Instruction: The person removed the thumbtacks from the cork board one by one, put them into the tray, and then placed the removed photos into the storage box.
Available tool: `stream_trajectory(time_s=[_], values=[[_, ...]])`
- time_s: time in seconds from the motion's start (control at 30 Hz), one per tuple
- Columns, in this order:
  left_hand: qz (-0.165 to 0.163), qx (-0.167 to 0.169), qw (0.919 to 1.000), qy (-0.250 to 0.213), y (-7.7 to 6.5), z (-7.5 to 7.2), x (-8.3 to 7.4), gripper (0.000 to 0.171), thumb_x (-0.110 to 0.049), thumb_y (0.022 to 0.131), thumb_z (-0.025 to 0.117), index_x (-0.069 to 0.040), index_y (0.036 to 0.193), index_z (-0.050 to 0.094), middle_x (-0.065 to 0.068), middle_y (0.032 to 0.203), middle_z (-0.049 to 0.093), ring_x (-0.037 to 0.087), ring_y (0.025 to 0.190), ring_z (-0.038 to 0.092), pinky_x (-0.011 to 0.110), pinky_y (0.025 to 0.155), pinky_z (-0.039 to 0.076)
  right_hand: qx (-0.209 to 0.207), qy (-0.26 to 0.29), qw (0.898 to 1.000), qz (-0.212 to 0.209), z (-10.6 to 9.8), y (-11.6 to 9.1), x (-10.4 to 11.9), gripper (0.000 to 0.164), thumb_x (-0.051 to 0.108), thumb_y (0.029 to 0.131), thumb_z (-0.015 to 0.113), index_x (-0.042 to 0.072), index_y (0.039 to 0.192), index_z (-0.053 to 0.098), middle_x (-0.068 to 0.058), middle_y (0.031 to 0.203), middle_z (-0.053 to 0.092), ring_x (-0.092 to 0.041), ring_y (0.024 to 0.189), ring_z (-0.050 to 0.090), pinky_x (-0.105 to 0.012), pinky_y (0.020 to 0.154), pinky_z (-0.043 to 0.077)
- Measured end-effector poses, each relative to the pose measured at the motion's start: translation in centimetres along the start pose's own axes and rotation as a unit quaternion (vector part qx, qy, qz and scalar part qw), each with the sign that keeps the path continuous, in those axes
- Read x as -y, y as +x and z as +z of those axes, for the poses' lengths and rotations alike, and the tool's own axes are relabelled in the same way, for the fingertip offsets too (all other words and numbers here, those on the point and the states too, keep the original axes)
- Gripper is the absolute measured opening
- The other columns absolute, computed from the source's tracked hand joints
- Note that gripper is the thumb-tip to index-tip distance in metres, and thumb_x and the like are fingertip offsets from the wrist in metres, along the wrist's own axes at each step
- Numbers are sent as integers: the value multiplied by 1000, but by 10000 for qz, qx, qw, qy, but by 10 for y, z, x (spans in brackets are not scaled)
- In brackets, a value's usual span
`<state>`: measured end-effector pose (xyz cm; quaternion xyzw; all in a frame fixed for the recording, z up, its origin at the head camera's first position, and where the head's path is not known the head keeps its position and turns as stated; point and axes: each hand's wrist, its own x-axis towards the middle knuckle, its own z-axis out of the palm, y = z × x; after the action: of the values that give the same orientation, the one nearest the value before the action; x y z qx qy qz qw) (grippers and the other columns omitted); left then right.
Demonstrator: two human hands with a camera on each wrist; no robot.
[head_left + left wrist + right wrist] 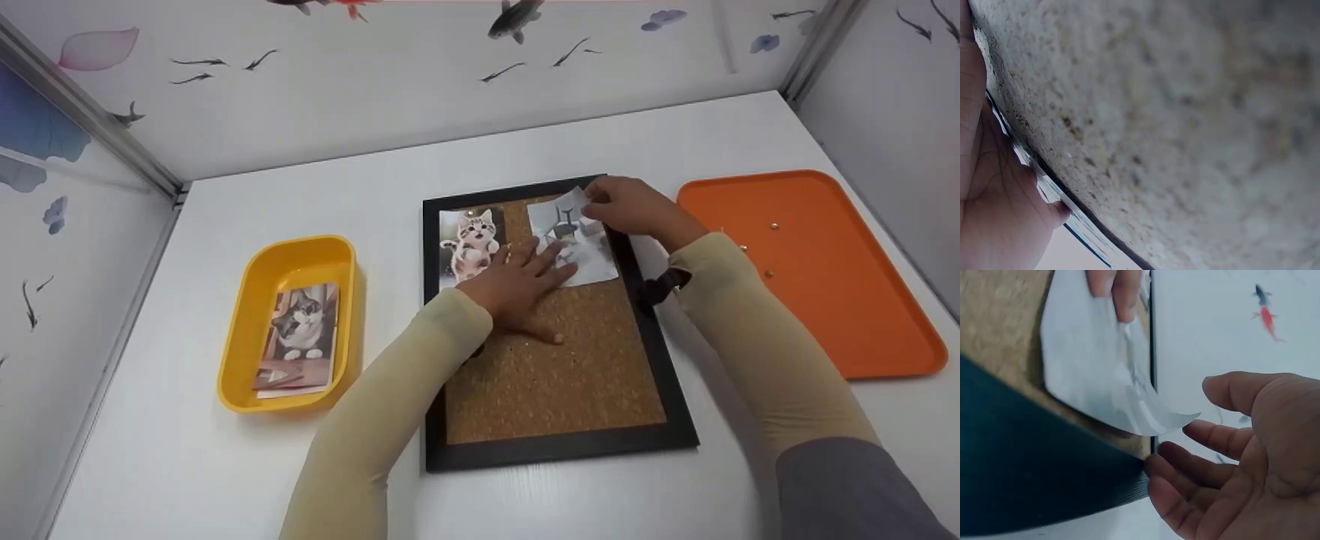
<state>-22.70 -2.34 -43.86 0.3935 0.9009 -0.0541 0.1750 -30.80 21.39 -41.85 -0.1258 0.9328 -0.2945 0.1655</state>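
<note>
A grey-and-white print point(581, 232) lies at the far right of the black-framed corkboard point(600, 367) on the table point(525, 502), its far right corner curled up. The left hand point(517, 289), grip spread wide, rests fingertips on the print. The right hand point(630, 206) is at the raised corner, grip apart, thumb clear of the paper. A kitten print point(472, 240) lies far left on the corkboard.

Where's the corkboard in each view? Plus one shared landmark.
Head: corkboard at centre.
Left wrist: apparently the blurred speckled surface filling most of the picture.
Right wrist: cork upper left, dark frame lower left.
Landmark: left hand; only its fingertips show, top, in right wrist.
</note>
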Motion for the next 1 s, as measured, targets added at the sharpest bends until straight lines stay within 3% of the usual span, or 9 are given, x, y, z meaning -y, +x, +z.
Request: stream_trajectory(time_s=[0.1,0.2,0.33,0.5,0.67,0.8,1.0], values=[[15,13,10000,-27,0,-1,0,106,-86,78,45,-36,160,-2,-2,166,-13,30,151,-12,54,119,4,295,580,9979,43,-1,-6,6,53,33,102,52,4,144,44,-22,143,48,-34,124,51,-53,100,44],[44,11,10000,-59,-1,-2,1,106,-86,79,46,-35,160,-1,0,166,-12,31,151,-11,55,118,4,592,1355,9889,119,0,-11,9,55,33,102,53,7,149,37,-19,147,44,-33,125,51,-52,98,47],[46,23,10000,-55,-3,-2,2,106,-86,79,44,-35,160,0,0,166,-11,32,151,-11,55,118,4,910,2377,9666,294,3,-13,9,62,32,103,52,12,155,25,-16,152,35,-34,128,48,-53,98,47],[39,3,10000,1,-2,-1,2,106,-87,79,42,-35,160,-1,0,166,-10,32,151,-11,55,118,5,1002,3255,9383,594,7,-12,1,61,31,104,51,15,156,22,-17,145,41,-35,122,53,-48,93,50],[3,45,10000,37,-2,-1,1,105,-85,80,46,-34,160,0,0,166,-11,32,151,-11,56,118,5,1049,3685,9207,749,15,-7,-12,61,18,102,51,17,157,24,-13,143,45,-30,119,54,-43,89,52],[-23,21,10000,-11,0,1,0,107,-86,78,46,-36,159,-2,-2,166,-13,30,151,-12,54,119,3,998,3807,9158,802,18,-6,-21,58,6,98,49,19,153,34,-11,141,47,-28,113,57,-42,88,53],[-41,45,9999,-80,3,2,0,108,-88,76,45,-38,159,-4,-4,165,-15,29,150,-14,54,118,3,938,3993,9073,922,17,-6,-27,54,3,97,48,21,147,42,-11,137,50,-27,109,59,-41,86,54]])
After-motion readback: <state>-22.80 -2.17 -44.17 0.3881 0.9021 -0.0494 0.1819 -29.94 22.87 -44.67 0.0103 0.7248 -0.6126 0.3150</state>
